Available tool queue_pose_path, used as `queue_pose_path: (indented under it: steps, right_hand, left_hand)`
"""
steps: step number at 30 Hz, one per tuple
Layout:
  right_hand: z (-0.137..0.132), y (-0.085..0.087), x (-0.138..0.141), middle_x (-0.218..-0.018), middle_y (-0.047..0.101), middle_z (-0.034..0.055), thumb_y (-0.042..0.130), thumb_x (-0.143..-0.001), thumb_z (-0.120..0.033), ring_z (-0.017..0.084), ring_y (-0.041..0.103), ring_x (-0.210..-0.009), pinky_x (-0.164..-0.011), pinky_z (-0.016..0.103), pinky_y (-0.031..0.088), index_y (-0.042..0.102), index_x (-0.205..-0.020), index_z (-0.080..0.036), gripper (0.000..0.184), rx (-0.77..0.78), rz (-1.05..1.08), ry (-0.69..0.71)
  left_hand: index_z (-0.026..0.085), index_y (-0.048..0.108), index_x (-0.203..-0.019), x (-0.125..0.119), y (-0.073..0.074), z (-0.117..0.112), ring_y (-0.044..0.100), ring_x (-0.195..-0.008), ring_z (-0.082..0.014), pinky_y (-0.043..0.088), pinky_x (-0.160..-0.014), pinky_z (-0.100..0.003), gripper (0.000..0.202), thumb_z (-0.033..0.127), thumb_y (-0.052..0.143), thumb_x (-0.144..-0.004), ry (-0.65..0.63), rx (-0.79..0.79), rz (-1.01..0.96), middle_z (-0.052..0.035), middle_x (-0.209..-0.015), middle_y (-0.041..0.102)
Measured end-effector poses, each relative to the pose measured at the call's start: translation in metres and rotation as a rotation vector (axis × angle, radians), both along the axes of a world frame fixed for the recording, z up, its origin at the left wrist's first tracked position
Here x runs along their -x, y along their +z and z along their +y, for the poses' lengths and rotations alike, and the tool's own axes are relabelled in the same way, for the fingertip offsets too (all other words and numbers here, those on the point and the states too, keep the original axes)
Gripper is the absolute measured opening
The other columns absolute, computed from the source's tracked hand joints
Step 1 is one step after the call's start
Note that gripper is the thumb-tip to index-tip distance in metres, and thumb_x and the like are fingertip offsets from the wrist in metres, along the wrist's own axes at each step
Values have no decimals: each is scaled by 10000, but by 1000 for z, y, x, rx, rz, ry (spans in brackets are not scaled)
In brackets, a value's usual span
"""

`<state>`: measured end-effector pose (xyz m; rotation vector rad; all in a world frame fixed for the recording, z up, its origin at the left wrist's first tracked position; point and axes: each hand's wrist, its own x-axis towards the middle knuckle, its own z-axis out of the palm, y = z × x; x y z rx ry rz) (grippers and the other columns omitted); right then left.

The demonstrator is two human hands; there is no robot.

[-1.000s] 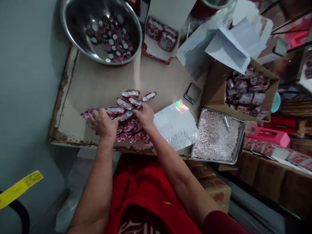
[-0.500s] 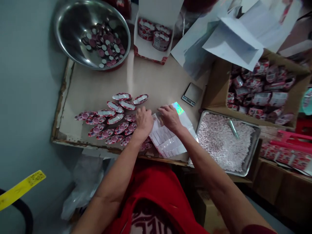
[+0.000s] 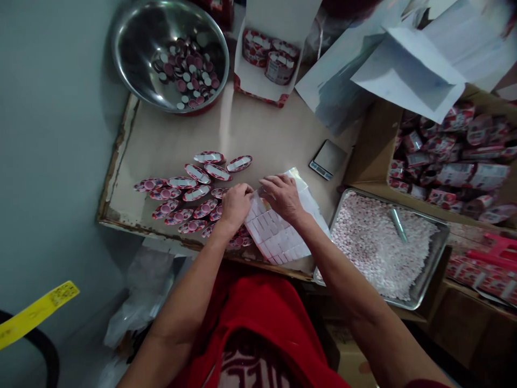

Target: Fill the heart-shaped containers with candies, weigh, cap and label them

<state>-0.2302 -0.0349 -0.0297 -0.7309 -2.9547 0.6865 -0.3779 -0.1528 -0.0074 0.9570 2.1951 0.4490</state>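
A white sheet of small sticker labels [image 3: 283, 237] lies at the table's near edge. My left hand [image 3: 235, 206] rests on its left corner with fingers curled, pinching at the sheet. My right hand [image 3: 283, 196] presses on the sheet's upper part, fingers bent over it. Just left of my hands several small red and pink oval lids and containers [image 3: 186, 194] lie in rows on the beige table [image 3: 169, 140].
A steel bowl [image 3: 133, 64] with round caps stands at the back left. A white box [image 3: 262, 81] with red packs is behind. A small scale [image 3: 328, 159], a metal tray [image 3: 424, 291] of pink pellets and a cardboard box [image 3: 363, 156] of packs sit at right.
Both hands left the rows of oval containers and moved right onto the label sheet. Since half a second ago they have closed in on its upper left corner.
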Motion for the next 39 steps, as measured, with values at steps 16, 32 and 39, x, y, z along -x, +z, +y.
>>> queue_pose_path:
  steps: [16,32,39]
  right_hand:
    - [-46,-2,-39,-1634,524,85,433,-1071,-210,295,365,-1566,-1258,531,282,466,-1622,-257,554,16,-10,81]
    - [-31,20,-9,-1137,696,116,524,-1065,-331,309,513,-1101,-1063,488,326,580,-1520,-303,459,-77,-71,147]
    - [-34,16,-18,-1094,719,91,495,-1071,-247,261,540,-1037,-1086,444,296,686,-1360,-250,347,-85,-28,187]
  left_hand:
    - [211,716,-878,7,-3,-11,690,-907,-219,495,-820,-309,121,176,611,-926,82,53,-225,-59,-961,784]
    - [207,759,-967,-9,-6,-19,703,-979,-230,489,-888,-321,189,234,576,-1002,177,-36,-124,-83,-1042,789]
    - [207,756,-913,-7,-5,-17,702,-927,-237,463,-816,-324,194,242,583,-991,207,64,-148,-78,-988,795]
